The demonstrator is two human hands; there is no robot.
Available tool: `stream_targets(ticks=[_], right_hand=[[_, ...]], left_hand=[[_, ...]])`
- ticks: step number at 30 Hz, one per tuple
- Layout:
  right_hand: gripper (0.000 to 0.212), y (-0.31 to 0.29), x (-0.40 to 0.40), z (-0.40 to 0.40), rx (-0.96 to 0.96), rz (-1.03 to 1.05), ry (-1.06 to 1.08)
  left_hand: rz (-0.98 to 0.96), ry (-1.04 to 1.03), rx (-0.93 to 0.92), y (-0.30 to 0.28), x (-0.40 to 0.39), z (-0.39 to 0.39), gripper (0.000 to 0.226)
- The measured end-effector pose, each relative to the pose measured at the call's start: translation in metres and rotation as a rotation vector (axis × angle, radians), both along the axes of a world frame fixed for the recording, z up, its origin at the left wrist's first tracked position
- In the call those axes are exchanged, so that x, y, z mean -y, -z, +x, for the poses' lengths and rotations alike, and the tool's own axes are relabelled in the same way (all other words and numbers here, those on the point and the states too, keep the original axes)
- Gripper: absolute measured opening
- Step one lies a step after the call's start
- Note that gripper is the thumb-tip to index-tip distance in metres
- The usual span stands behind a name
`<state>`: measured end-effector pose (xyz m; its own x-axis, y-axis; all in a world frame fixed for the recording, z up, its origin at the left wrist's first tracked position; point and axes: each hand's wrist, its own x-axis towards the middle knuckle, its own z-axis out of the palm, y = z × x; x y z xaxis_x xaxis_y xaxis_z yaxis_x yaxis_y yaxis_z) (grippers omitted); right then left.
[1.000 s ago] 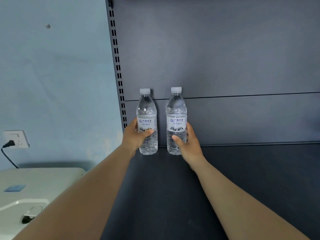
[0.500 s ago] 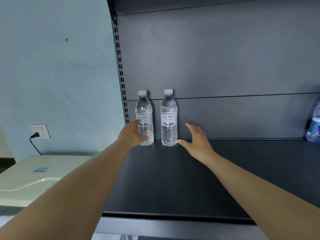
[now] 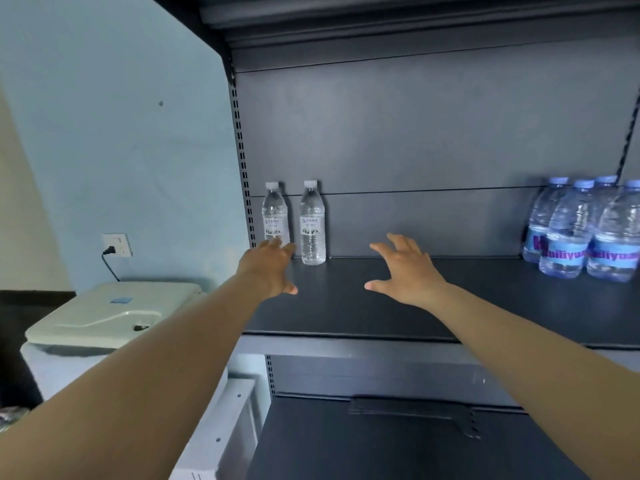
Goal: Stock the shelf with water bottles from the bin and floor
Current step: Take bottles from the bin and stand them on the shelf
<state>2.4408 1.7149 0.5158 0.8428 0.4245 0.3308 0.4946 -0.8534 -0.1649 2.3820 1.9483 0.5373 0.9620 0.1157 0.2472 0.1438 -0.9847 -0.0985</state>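
Two clear plastic water bottles with white caps stand upright, side by side, at the back left of the dark grey metal shelf. Half a second ago the left hand was still on one; now both it and the right hand hang open with spread fingers, holding nothing. That pair looks stocked. Blue-labelled bottles cluster far right.
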Motion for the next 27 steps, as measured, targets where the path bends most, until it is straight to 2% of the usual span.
stream_targets(ticks=[3,5,7,12,16,21,27], right_hand=[[0.078,0.015,0.024,-0.046,0.004,0.024,0.013],[0.077,0.033,0.042,-0.077,0.003,0.056,0.022],[0.075,0.058,0.061,-0.107,-0.011,0.056,0.025],[0.071,0.141,0.110,-0.168,-0.104,0.033,0.035],[0.071,0.215,0.147,-0.197,-0.229,-0.025,0.053],[0.070,0.321,0.187,-0.223,-0.426,-0.058,0.107],[0.072,0.451,0.234,-0.238,-0.646,-0.041,0.183]], left_hand=[[-0.029,0.035,0.003,0.015,0.021,-0.042,0.087],[-0.140,0.089,0.065,0.037,0.036,-0.070,0.082],[-0.268,0.124,0.104,0.069,0.054,-0.098,0.078],[-0.444,0.187,0.086,0.169,0.101,-0.156,0.071],[-0.448,0.222,-0.116,0.254,0.133,-0.186,0.075],[-0.529,0.153,-0.319,0.365,0.169,-0.210,0.078],[-0.767,-0.009,-0.592,0.495,0.208,-0.235,0.086]])
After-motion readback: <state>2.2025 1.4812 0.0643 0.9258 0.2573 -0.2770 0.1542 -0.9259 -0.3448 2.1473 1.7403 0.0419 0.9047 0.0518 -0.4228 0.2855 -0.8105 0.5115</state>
